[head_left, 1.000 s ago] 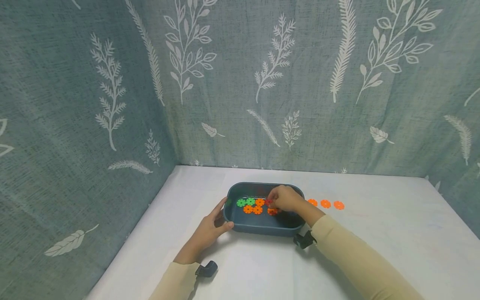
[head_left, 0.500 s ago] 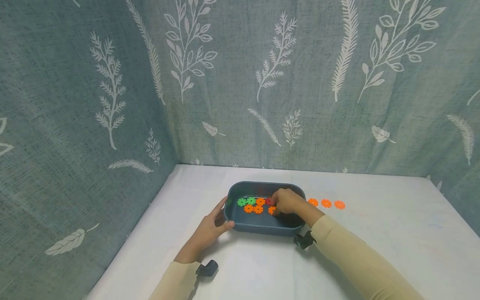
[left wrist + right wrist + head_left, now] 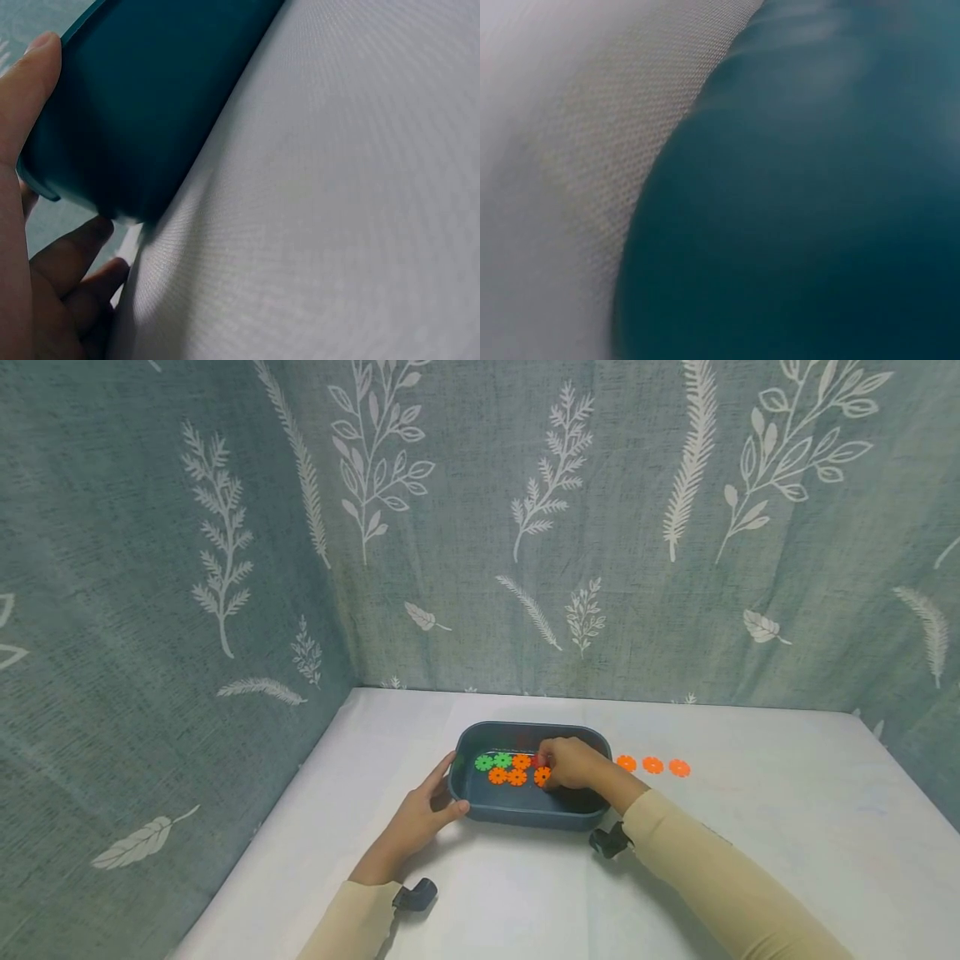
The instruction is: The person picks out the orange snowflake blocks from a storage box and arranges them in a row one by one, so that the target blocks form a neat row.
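A dark teal tray (image 3: 517, 816) stands on the white table. My left hand (image 3: 415, 822) grips its left end, thumb on the front rim and fingers along the end wall; in the left wrist view the hand (image 3: 52, 262) shows at the tray's corner (image 3: 142, 97). Inside the tray, my right hand (image 3: 573, 764) has its thumb and fingers around an orange notched disc (image 3: 542, 777), partly hidden. A red disc (image 3: 536, 761) lies just behind it, partly covered by the fingers. Left of these lie two green discs (image 3: 483, 762) and several orange ones (image 3: 497, 776).
Three orange discs (image 3: 652, 765) lie in a row on the table (image 3: 750, 793), right of the tray. A patterned grey-green curtain (image 3: 465, 543) stands behind the table and along its left side. The right wrist view shows mostly blurred tray wall (image 3: 780, 225).
My right hand has shifted from the red disc to the orange one in front of it, which has moved slightly left and back. My left hand stays on the tray.
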### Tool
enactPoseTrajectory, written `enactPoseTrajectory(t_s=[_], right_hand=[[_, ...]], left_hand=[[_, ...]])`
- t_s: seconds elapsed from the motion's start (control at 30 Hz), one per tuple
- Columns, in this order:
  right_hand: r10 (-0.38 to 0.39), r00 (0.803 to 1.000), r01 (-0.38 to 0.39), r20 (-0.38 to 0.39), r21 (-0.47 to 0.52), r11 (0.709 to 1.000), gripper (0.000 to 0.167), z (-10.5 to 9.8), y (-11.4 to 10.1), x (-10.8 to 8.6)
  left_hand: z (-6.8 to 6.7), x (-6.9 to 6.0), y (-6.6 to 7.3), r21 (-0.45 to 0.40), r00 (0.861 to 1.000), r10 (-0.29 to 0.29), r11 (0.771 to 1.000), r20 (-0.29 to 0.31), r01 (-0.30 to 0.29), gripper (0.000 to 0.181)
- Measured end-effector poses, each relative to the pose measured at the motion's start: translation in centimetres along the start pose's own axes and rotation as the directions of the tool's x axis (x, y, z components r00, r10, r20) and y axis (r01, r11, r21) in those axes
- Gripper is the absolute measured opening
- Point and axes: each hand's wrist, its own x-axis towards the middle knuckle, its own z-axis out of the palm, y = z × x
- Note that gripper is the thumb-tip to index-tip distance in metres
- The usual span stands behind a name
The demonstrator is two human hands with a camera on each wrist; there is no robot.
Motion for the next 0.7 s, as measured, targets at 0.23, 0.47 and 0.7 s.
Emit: enactPoseTrajectory(t_s=[0.23, 0.47, 0.7], right_hand=[[-0.026, 1.0, 0.026, -0.011, 0.013, 1.0, 0.024, 0.1, 0.21, 0.21], [-0.056, 0.998, 0.055, -0.001, 0.121, 0.991, 0.022, -0.41, 0.02, -0.24], [-0.071, 0.997, 0.068, 0.007, 0.189, 0.98, 0.021, -0.25, -0.3, -0.5]], left_hand=[[0.05, 0.05, 0.05, 0.008, 1.0, -0.007, 1.0, -0.002, 0.007, 0.085], [0.01, 0.19, 0.07, 0.009, 1.0, -0.006, 1.0, 0.0, 0.006, 0.086], [0.03, 0.04, 0.03, 0.01, 1.0, -0.013, 1.0, -0.006, 0.013, 0.086]])
